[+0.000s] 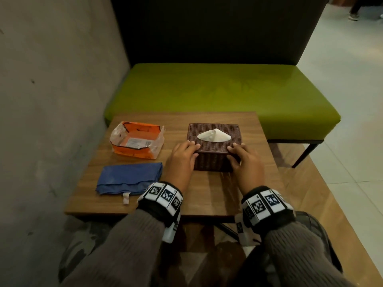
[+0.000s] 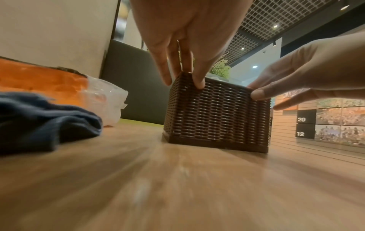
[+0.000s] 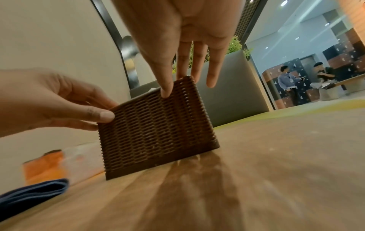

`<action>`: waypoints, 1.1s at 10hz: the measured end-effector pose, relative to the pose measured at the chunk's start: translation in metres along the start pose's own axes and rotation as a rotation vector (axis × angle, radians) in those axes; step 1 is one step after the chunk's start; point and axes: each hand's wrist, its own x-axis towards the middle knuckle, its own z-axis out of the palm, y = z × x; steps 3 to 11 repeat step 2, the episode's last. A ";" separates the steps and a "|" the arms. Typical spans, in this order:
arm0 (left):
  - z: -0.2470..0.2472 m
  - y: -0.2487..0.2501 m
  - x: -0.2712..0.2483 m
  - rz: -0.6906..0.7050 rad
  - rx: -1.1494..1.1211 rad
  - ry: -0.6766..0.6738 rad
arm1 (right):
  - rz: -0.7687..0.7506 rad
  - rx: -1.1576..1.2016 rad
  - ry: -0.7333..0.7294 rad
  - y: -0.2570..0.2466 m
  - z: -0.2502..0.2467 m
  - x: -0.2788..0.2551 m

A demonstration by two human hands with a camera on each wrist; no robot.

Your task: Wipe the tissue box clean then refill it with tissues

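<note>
A brown woven tissue box [image 1: 213, 160] stands upright on the wooden table [image 1: 207, 195], with a white tissue [image 1: 214, 136] peaking out of its top slot. My left hand [image 1: 182, 156] holds the near left corner, fingers over the top edge and thumb on the front face. My right hand [image 1: 244, 160] holds the near right corner the same way. The left wrist view shows the box [image 2: 217, 117] under my left hand [image 2: 185, 67], with my right hand [image 2: 296, 81] at its other corner. The right wrist view shows the box [image 3: 154, 137] between right hand [image 3: 187, 73] and left hand [image 3: 65, 101].
A folded blue cloth [image 1: 130, 177] lies left of my left wrist. Behind it sits an opened orange and clear tissue wrapper [image 1: 136, 139]. A grey wall [image 1: 51, 100] borders the table's left side, and a green bench [image 1: 217, 90] stands beyond the far edge.
</note>
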 end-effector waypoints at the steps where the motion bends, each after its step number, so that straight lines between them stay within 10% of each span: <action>1: 0.003 -0.001 0.035 -0.051 0.031 -0.027 | 0.044 0.000 -0.046 0.003 0.008 0.040; 11: -0.001 -0.008 0.040 -0.105 -0.057 -0.075 | -0.021 0.022 0.006 -0.002 0.008 0.041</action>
